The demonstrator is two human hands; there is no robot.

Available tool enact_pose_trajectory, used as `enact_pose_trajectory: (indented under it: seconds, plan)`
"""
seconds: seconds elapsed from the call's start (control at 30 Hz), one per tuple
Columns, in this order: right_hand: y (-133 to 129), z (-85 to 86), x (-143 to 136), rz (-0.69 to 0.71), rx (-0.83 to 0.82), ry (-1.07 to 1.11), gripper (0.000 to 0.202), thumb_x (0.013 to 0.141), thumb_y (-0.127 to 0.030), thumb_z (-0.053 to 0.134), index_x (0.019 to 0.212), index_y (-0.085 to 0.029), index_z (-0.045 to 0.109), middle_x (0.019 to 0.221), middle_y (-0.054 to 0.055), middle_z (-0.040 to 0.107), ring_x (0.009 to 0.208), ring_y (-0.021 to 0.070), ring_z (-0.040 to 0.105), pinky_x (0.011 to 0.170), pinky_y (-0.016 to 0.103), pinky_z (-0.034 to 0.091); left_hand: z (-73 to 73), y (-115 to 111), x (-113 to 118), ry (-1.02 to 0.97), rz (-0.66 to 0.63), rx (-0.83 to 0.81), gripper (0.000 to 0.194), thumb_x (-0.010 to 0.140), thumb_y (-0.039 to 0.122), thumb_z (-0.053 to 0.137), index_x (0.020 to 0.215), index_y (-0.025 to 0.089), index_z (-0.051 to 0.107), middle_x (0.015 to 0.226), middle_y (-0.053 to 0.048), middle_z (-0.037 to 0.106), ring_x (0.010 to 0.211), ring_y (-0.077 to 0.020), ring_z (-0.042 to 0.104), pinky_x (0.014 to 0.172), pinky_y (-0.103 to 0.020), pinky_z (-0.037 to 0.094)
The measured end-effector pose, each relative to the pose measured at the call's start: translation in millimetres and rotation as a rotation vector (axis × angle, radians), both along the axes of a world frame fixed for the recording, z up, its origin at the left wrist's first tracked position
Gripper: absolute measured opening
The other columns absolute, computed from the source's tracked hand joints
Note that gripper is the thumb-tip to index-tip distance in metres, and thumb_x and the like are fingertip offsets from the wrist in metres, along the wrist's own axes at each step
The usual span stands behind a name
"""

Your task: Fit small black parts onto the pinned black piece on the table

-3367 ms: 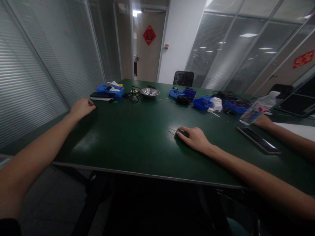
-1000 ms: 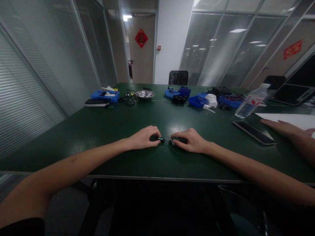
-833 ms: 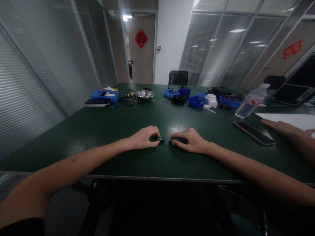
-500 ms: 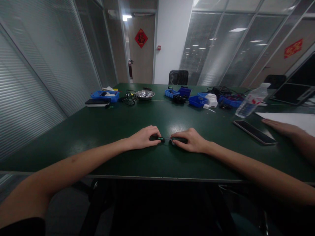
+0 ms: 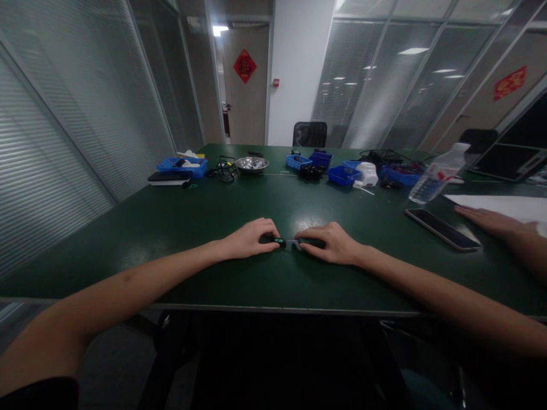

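My left hand [image 5: 252,239] rests on the green table, its thumb and fingers closed on a small black device [image 5: 279,242] with a green-lit display. Opposite it, my right hand [image 5: 331,243] is closed around a dark rounded object [image 5: 313,242] whose kind I cannot make out. A thin pale strip [image 5: 291,241] bridges the short gap between the two things. Much of both held things is hidden by my fingers.
To the right lie a phone [image 5: 443,229] and a tilted clear bottle [image 5: 440,173]. Another person's hand [image 5: 491,221] rests by white paper [image 5: 513,206]. Farther back are a metal bowl [image 5: 252,165], cables [image 5: 224,171], blue trays [image 5: 343,176] and a black notebook-like item [image 5: 170,177].
My right hand's fingertips have shifted very slightly left, toward the small device. My left hand stays in place.
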State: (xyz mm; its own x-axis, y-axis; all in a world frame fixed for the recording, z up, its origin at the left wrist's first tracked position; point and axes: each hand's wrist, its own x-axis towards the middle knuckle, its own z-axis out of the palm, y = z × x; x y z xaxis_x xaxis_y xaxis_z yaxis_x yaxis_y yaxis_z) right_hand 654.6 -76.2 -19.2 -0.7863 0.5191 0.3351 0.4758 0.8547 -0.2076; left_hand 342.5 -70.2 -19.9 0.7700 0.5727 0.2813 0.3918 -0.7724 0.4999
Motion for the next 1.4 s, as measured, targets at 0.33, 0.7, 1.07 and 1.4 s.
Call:
enact_pose_trajectory:
  seconds: [0.33, 0.7, 1.07, 1.4]
  plan:
    - [-2, 2.4, -1, 0.012, -0.008, 0.003, 0.037, 0.109, -0.045, 0.055, 0.128, -0.021, 0.075, 0.103, 0.008, 0.082, 0.077, 0.0184, 0.074, 0.072, 0.03, 0.05, 1.2, -2, 0, 0.011, 0.007, -0.005, 0.022, 0.103, 0.037, 0.066, 0.113, 0.017, 0.071, 0.111, -0.01, 0.066, 0.104, -0.0243, 0.06, 0.089, -0.035, 0.047]
    - [-3, 4.7, -2, 0.026, -0.027, -0.006, 0.039, 0.109, -0.046, 0.053, 0.131, -0.02, 0.074, 0.104, 0.008, 0.082, 0.077, 0.0182, 0.074, 0.071, 0.031, 0.051, -0.7, 0, -1, 0.003, 0.003, -0.008, 0.024, 0.103, 0.038, 0.066, 0.112, 0.017, 0.071, 0.111, -0.01, 0.066, 0.104, -0.0249, 0.06, 0.09, -0.036, 0.047]
    - [-3, 3.8, -4, 0.039, -0.013, -0.071, 0.043, 0.112, -0.049, 0.047, 0.136, -0.021, 0.071, 0.104, 0.009, 0.081, 0.081, 0.0194, 0.075, 0.074, 0.03, 0.052, -0.5, -1, 0, -0.014, -0.004, 0.001, 0.022, 0.103, 0.037, 0.066, 0.11, 0.016, 0.071, 0.109, -0.01, 0.065, 0.103, -0.0241, 0.06, 0.09, -0.035, 0.046]
    - [-7, 4.2, -11, 0.005, 0.02, -0.082, 0.044, 0.113, -0.049, 0.046, 0.136, -0.021, 0.07, 0.101, 0.009, 0.08, 0.08, 0.0198, 0.074, 0.071, 0.03, 0.051, -1.4, 5, 2, -0.062, 0.002, -0.112, 0.029, 0.1, 0.043, 0.07, 0.106, 0.014, 0.075, 0.107, -0.01, 0.064, 0.094, -0.0216, 0.061, 0.082, -0.032, 0.047]
